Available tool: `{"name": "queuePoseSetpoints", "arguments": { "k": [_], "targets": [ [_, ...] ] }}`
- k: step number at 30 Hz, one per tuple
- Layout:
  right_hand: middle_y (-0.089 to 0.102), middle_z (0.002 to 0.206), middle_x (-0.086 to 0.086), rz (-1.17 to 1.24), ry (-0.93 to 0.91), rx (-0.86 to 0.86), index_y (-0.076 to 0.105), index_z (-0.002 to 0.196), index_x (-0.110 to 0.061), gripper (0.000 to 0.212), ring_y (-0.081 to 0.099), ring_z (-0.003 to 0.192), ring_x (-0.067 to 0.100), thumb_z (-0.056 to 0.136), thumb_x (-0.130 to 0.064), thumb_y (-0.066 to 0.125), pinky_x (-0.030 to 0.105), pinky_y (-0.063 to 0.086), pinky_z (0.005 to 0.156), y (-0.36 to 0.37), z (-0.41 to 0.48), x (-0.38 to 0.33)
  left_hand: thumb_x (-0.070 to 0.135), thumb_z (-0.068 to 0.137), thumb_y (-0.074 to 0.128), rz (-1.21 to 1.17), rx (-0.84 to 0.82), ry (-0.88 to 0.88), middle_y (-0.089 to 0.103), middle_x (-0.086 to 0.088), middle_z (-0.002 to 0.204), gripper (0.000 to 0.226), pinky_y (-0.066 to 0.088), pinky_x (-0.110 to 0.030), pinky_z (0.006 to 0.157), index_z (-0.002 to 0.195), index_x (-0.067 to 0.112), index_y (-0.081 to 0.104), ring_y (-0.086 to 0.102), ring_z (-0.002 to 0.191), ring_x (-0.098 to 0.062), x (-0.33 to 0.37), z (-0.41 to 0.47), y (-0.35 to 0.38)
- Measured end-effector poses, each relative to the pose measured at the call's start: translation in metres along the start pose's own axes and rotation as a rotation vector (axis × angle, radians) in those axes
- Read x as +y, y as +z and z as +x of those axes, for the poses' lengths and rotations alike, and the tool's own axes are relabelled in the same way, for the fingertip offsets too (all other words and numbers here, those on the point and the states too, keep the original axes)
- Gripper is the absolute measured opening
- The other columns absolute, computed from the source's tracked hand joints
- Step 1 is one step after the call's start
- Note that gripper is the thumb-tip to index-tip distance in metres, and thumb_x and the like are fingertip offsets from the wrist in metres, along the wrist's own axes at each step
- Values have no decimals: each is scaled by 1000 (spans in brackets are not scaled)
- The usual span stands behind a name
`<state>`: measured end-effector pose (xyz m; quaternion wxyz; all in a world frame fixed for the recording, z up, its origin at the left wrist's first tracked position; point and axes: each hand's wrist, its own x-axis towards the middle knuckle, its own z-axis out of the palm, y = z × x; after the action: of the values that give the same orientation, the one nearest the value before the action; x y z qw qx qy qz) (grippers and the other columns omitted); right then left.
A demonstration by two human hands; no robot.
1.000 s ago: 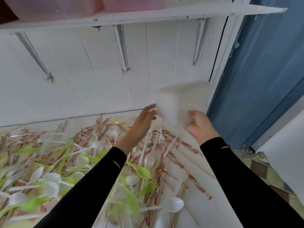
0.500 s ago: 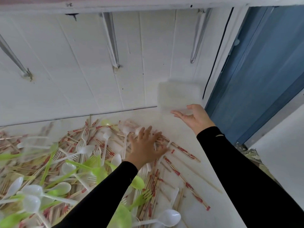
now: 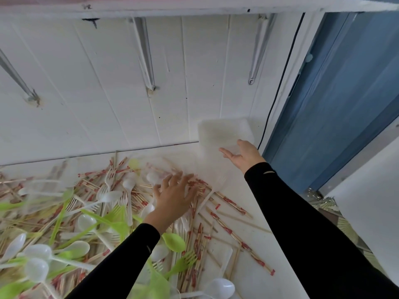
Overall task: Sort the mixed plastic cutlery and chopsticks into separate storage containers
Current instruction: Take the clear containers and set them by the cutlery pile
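Note:
A translucent white storage container (image 3: 223,132) stands in the table's back right corner against the wall. My right hand (image 3: 243,155) is beside it, palm up and fingers straight, the thumb touching its front. With spread fingers, my left hand (image 3: 174,196) rests on the mixed pile. The pile holds white spoons (image 3: 220,288), green forks (image 3: 183,264), white forks (image 3: 110,178) and chopsticks with red bands (image 3: 228,229), scattered over the white table (image 3: 257,277).
A clear, blurred container (image 3: 47,182) sits in the pile at the left. A flat clear piece (image 3: 218,260) lies near the front. A shelf (image 3: 194,6) on metal brackets (image 3: 148,61) hangs overhead. A blue door (image 3: 345,104) is right of the table edge.
Both hands held the container up a second ago. It has since come down into the back right corner; my left hand let go and dropped onto the pile, and my right hand opened.

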<state>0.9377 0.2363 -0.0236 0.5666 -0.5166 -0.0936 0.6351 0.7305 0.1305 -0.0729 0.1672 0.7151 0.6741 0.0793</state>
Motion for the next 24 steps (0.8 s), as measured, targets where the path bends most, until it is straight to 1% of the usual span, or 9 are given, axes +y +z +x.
{"name": "queuePoseSetpoints", "arguments": {
  "k": [3, 5, 7, 8, 12, 16, 18, 21, 24],
  "targets": [
    [32, 152, 20, -22, -40, 6, 23, 152, -6, 55, 47, 131, 39, 103, -16, 46, 38, 59, 59, -2, 7, 0, 34, 100, 45, -33, 162, 15, 48, 11, 142, 35, 16, -41, 104, 135, 32, 48, 34, 136, -18, -7, 5, -4],
    [28, 155, 22, -1, -14, 7, 21, 153, -7, 55, 46, 131, 41, 103, -14, 45, 43, 60, 62, 0, 3, -2, 30, 98, 51, -29, 175, 15, 49, 12, 139, 29, 16, -37, 101, 126, 29, 57, 38, 132, -16, -13, 9, -5],
    [23, 156, 23, 23, 50, 31, 18, 156, -17, 59, 50, 125, 43, 103, -12, 46, 51, 60, 65, 5, -4, -3, 30, 96, 55, -18, 199, 26, 54, 11, 133, 22, 17, -36, 98, 117, 28, 63, 44, 126, -17, -17, 14, -7],
    [24, 155, 24, 10, 74, 46, 17, 156, -22, 62, 55, 120, 42, 103, -13, 48, 51, 59, 62, 6, -5, -3, 30, 96, 57, -16, 214, 36, 56, 10, 127, 19, 19, -35, 97, 112, 27, 66, 47, 122, -18, -18, 17, -8],
    [37, 146, 27, -74, 96, 36, 14, 156, -27, 67, 67, 95, 33, 101, -23, 53, 46, 60, 53, 8, -9, -1, 26, 96, 59, -6, 237, 92, 61, 2, 116, 15, 32, -36, 94, 106, 18, 68, 53, 111, -24, -21, 26, -12],
    [34, 148, 25, 14, 140, -9, 16, 156, -30, 71, 67, 95, 34, 99, -25, 58, 44, 62, 66, 2, -14, -4, 11, 91, 66, -110, 418, 169, 64, -7, 98, 6, 45, -43, 79, 96, 9, 65, 60, 92, -33, -25, 25, -23],
    [30, 152, 22, 39, 147, -41, 22, 154, -21, 67, 66, 100, 30, 99, -30, 58, 44, 60, 72, -1, -24, 1, 6, 91, 65, -185, 519, 207, 64, -7, 95, 7, 49, -44, 76, 97, 7, 63, 60, 88, -32, -26, 22, -33],
    [30, 152, 24, 43, 191, -55, 25, 151, -12, 58, 63, 102, 32, 102, -25, 52, 47, 57, 75, 0, -50, 20, 11, 94, 58, -297, 624, 253, 66, 0, 98, 10, 44, -38, 77, 101, 18, 58, 58, 90, -25, -24, 10, -48],
    [44, 140, 26, -36, 295, -196, 34, 145, -4, 60, 65, 104, 39, 98, -36, 56, 52, 56, 83, 5, -80, 34, 27, 94, 47, -213, 649, 336, 67, 17, 99, 10, 23, -29, 80, 99, 33, 54, 52, 95, -9, -25, -14, -58]
  ]
}}
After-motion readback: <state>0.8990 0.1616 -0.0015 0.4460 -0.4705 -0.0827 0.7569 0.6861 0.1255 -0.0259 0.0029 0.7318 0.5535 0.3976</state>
